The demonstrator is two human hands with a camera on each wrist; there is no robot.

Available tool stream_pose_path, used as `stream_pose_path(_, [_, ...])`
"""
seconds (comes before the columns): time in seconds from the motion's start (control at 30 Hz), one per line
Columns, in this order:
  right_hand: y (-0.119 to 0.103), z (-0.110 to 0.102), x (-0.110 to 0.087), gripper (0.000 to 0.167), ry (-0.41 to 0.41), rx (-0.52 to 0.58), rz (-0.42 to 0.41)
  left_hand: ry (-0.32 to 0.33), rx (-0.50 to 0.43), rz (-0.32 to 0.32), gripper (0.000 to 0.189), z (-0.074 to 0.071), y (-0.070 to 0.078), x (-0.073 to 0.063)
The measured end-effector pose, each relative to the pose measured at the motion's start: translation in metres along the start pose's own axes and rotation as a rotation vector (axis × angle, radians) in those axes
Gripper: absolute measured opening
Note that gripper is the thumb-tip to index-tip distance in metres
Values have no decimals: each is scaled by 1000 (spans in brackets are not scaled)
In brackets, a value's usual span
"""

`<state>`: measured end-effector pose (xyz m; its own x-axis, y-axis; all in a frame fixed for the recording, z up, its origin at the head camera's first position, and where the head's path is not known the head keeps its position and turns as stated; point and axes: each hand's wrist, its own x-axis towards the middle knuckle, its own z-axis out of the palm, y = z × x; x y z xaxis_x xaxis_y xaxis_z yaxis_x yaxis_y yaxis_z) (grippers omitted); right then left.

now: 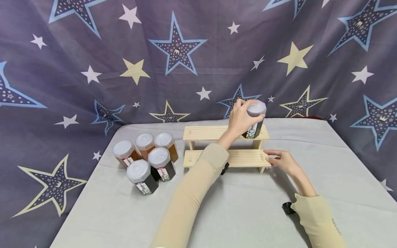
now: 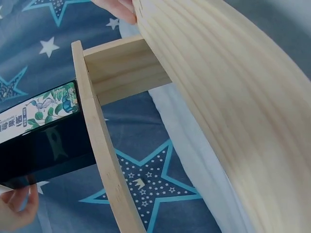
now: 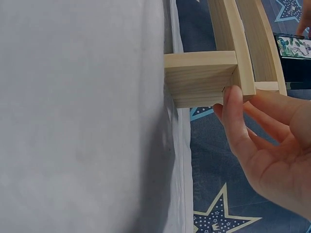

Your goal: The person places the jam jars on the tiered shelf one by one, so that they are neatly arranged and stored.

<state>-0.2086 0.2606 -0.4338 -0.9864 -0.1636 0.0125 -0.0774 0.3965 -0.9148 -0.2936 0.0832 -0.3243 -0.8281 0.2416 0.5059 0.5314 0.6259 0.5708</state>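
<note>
Left hand (image 1: 240, 119) wrapped round a dark jar (image 1: 255, 120) with a white lid, standing at the right end of the upper step of a two-tier wooden rack (image 1: 217, 132) — fingers curled about the jar's side. Right hand (image 1: 280, 161) at the right end of the lower step, fingers relaxed, thumb (image 3: 232, 114) touching the wood, nothing clasped. Five more white-lidded jars (image 1: 145, 160) — three amber, two dark — clustered left of the rack on a pale grey tablecloth (image 1: 248, 206). Star-patterned curtain (image 1: 186, 51) behind.
</note>
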Motion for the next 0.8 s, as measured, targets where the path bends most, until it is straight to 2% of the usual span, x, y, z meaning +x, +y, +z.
stream_pose_path(0.53, [-1, 0, 1, 40, 6, -26, 14, -37, -27, 38, 58, -1, -6, 1])
stream_pose_path(0.67, [-1, 0, 1, 40, 6, -35, 15, -49, -36, 46, 60, -1, -8, -4])
stream_pose_path(0.8, [0, 0, 1, 40, 6, -35, 20, -17, -103, 62, 60, -3, -9, -13])
